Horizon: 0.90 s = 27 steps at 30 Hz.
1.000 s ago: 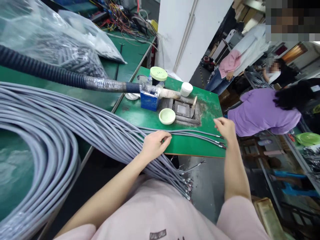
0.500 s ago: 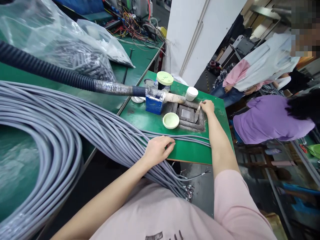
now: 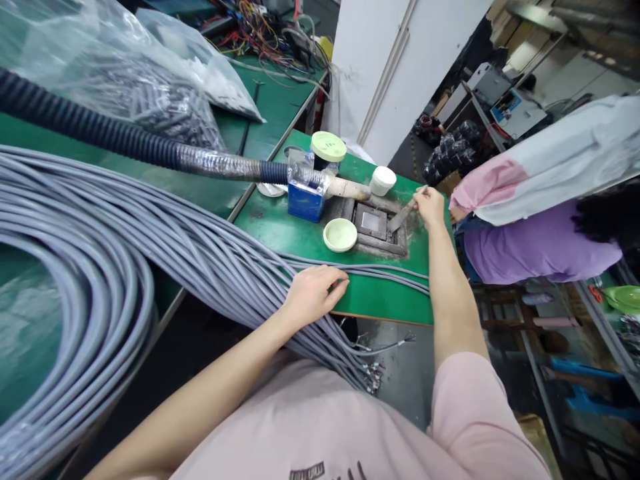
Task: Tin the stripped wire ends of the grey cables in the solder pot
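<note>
My right hand point(image 3: 429, 205) pinches the handle of a flat scraper point(image 3: 401, 217). The blade slants down to the right side of a square, grimy metal pot point(image 3: 371, 221) set in the green table, with a shiny silvery patch in its middle. My left hand point(image 3: 316, 293) lies with curled fingers over the grey cables point(image 3: 260, 280); its palm side is hidden. A few of these cables run past its fingertips towards my right forearm. Just left of the pot stands a shallow pale-green dish point(image 3: 340, 235). Stripped cable ends point(image 3: 373, 377) hang below the table edge.
A black corrugated hose point(image 3: 125, 143) ends in a nozzle over the pot, propped on a blue box point(image 3: 305, 200). Behind are a green-lidded tub point(image 3: 329, 145) and a white jar point(image 3: 383, 180). Bags of grey pieces point(image 3: 155, 93) lie upper left. Two people point(image 3: 540, 247) are at right.
My right hand has moved right and slightly up, tilting the scraper lower. My left hand has stayed on the cables. The view has shifted a little; the person in white at right has leaned over.
</note>
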Motion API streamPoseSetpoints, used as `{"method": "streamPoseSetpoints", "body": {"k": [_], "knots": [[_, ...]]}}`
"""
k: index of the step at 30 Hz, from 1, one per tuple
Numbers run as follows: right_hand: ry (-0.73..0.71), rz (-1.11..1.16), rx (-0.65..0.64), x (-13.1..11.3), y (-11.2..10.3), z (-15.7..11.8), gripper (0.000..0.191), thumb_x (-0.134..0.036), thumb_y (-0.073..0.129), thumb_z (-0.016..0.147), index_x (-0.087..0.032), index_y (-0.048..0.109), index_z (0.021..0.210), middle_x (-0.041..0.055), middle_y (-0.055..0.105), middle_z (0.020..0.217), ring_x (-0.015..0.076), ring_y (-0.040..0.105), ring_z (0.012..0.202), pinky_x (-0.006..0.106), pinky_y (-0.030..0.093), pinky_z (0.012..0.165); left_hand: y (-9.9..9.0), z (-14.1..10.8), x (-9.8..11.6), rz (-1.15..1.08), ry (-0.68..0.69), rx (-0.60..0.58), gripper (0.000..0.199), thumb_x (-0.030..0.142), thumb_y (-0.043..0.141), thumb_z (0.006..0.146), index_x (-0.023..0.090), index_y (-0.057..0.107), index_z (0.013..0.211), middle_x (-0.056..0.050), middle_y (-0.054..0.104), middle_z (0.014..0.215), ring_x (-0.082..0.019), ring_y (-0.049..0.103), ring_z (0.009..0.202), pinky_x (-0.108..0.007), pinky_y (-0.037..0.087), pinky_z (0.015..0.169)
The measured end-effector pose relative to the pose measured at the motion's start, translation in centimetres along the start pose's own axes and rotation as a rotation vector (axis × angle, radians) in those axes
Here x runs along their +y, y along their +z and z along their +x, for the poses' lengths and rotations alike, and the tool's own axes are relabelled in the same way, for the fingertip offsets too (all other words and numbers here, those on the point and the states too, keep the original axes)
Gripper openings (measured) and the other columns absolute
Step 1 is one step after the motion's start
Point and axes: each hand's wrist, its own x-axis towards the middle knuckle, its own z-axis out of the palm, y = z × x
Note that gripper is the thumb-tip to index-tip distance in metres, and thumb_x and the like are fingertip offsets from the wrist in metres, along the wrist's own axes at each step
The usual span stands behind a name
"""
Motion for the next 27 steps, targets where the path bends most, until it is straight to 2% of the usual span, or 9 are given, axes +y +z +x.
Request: {"method": "streamPoseSetpoints", "body": {"k": [4, 6, 12, 19, 27], "knots": [[-0.144, 0.191, -0.014, -2.0, -2.4, -2.0, 0.007, -0.024, 0.057, 0.077, -0.018, 0.06, 0.078, -0.001, 0.064, 0.076, 0.0092, 0.057, 0.054, 0.02, 0.046, 0.048, 0.0, 0.0, 0.0, 0.002, -0.008, 0.001, 0.017, 0.031, 0.053, 0.091, 0.021, 0.066, 0.09, 0.0, 0.067, 0.075, -0.014, 0.061, 0.07, -0.028, 0.044, 0.071], [-0.245, 0.274, -0.029, -3.3, -3.0, -3.6, 0.008, -0.026, 0.059, 0.078, -0.019, 0.057, 0.074, -0.0008, 0.064, 0.081, 0.0089, 0.057, 0.055, 0.02, 0.048, 0.048, 0.0, 0.0, 0.0, 0.001, -0.008, -0.002, 0.017, 0.031, 0.052, 0.091, 0.021, 0.066, 0.09, 0.0, 0.067, 0.075, -0.014, 0.061, 0.071, -0.028, 0.044, 0.071], [-0.417, 0.298, -0.104, -6.6, -2.1, -7.7, 0.015, -0.034, 0.059, 0.084, -0.021, 0.056, 0.078, -0.0023, 0.061, 0.081, 0.0113, 0.062, 0.062, 0.023, 0.055, 0.056, -0.1, 0.0, 0.0, 0.005, -0.008, 0.004, 0.017, 0.03, 0.052, 0.091, 0.021, 0.066, 0.089, 0.0, 0.068, 0.075, -0.014, 0.061, 0.07, -0.028, 0.044, 0.071], [-0.395, 0.227, -0.134, -7.0, 0.0, -8.9, 0.019, -0.04, 0.057, 0.086, -0.022, 0.056, 0.082, -0.0013, 0.062, 0.08, 0.0141, 0.065, 0.067, 0.026, 0.055, 0.063, -0.2, 0.1, 0.2, 0.012, 0.007, 0.005, 0.018, 0.03, 0.051, 0.092, 0.02, 0.066, 0.089, 0.0, 0.068, 0.074, -0.015, 0.062, 0.069, -0.028, 0.043, 0.069], [-0.376, 0.234, -0.131, -7.1, 1.1, -9.0, 0.019, -0.04, 0.057, 0.084, -0.022, 0.054, 0.079, -0.0014, 0.063, 0.081, 0.0138, 0.064, 0.066, 0.026, 0.055, 0.061, -0.3, 0.2, 0.3, 0.005, 0.0, -0.004, 0.018, 0.029, 0.052, 0.091, 0.02, 0.066, 0.089, -0.001, 0.07, 0.076, -0.015, 0.062, 0.07, -0.028, 0.043, 0.069]]}}
